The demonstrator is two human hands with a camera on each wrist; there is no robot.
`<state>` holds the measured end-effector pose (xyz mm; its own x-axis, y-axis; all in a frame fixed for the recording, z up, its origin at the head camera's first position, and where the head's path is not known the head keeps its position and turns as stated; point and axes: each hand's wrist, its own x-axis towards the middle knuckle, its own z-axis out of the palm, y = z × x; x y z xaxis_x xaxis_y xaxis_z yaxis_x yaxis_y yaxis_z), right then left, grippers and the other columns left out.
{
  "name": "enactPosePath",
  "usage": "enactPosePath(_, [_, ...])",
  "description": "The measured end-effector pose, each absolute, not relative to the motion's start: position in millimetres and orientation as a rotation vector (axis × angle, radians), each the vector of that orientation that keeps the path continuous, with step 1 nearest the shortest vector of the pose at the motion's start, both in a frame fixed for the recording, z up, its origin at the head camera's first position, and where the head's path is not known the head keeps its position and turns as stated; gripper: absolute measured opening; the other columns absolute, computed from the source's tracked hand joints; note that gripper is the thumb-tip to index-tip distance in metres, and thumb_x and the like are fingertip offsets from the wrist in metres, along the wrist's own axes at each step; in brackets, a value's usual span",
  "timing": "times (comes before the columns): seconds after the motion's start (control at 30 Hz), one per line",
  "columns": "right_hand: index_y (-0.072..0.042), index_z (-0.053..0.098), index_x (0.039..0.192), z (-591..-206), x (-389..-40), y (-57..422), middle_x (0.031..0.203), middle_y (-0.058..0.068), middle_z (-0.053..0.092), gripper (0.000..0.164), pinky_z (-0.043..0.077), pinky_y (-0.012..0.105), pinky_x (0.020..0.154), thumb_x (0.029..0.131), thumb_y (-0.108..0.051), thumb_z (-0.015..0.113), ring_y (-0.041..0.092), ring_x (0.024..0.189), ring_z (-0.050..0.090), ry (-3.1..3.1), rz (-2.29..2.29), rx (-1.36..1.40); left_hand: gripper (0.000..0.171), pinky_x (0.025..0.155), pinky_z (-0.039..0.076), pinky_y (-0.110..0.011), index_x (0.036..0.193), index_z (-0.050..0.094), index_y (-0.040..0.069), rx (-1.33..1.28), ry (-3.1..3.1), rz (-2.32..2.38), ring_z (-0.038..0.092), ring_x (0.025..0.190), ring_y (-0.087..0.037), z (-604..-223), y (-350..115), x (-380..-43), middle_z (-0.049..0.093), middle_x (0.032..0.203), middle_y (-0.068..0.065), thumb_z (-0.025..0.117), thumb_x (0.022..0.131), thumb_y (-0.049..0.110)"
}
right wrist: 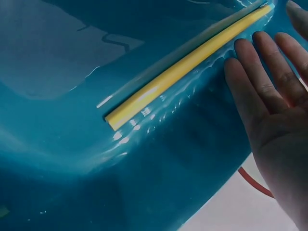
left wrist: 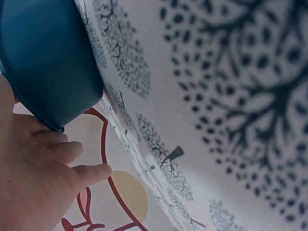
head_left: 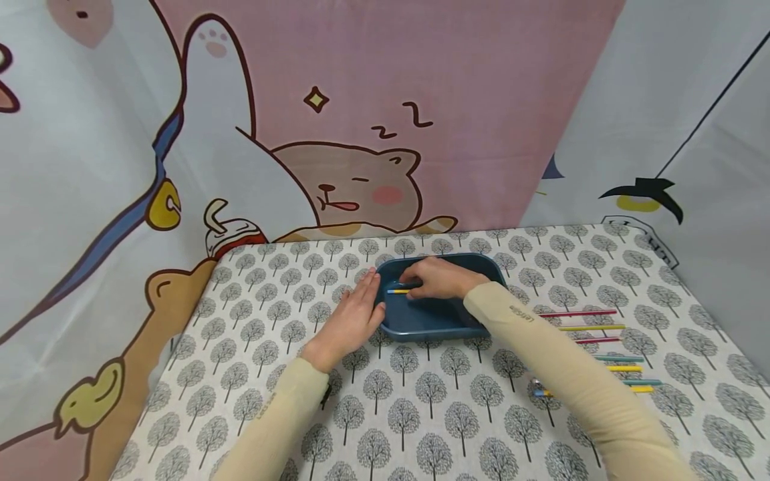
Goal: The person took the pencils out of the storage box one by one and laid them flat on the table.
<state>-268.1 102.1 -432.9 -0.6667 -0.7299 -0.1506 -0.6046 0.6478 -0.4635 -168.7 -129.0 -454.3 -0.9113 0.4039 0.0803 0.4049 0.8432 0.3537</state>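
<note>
A dark blue rectangular tray (head_left: 433,334) with rounded corners sits on the cloth. My left hand (head_left: 353,319) rests against its left rim, fingers mostly straight; the left wrist view shows those fingers (left wrist: 60,147) at the rim. Inside the tray, my right hand (head_left: 442,277) reaches down over a yellow pencil-like stick (head_left: 397,291) with a light blue end. In the right wrist view the yellow stick (right wrist: 185,67) lies on the tray's glossy floor, a greyish strip alongside it. Extended right fingers (right wrist: 262,72) are beside the stick, not curled round it.
To the right lie several thin sticks, among them a red stick (head_left: 580,312), a teal stick (head_left: 619,359) and a yellow stick (head_left: 625,368), partly behind my right sleeve (head_left: 559,361). A tree-print cloth (head_left: 403,414) covers the table; a cartoon-print curtain (head_left: 481,100) hangs behind.
</note>
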Motion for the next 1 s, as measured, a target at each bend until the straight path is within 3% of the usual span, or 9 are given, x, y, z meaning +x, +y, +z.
enactPosePath(0.57, [-0.01,0.075,0.125,-443.3,-269.8,100.6,0.115,0.001,0.073,0.031,0.058,0.031,0.087,0.096,-0.019,0.077,0.009,0.095,0.068,2.519,-0.594,-1.053,0.061,0.12,0.029,-0.063,0.164,0.023,0.003,-0.654,-3.024,-0.587,0.021,0.157,-0.031,-454.3,-128.2,-168.0,0.015,0.173,-0.012,0.04,0.112,0.03])
enactPosePath(1.0, [-0.008,0.076,0.12,-449.0,-270.2,100.6,0.105,-0.001,0.073,0.027,0.058,0.033,0.087,0.093,-0.013,0.078,0.011,0.092,0.067,2.528,-0.631,-1.08,0.062,0.12,0.028,-0.062,0.164,0.023,0.003,-0.64,-3.031,-0.597,0.02,0.157,-0.03,-454.8,-127.9,-169.0,0.013,0.173,-0.009,0.04,0.112,0.031])
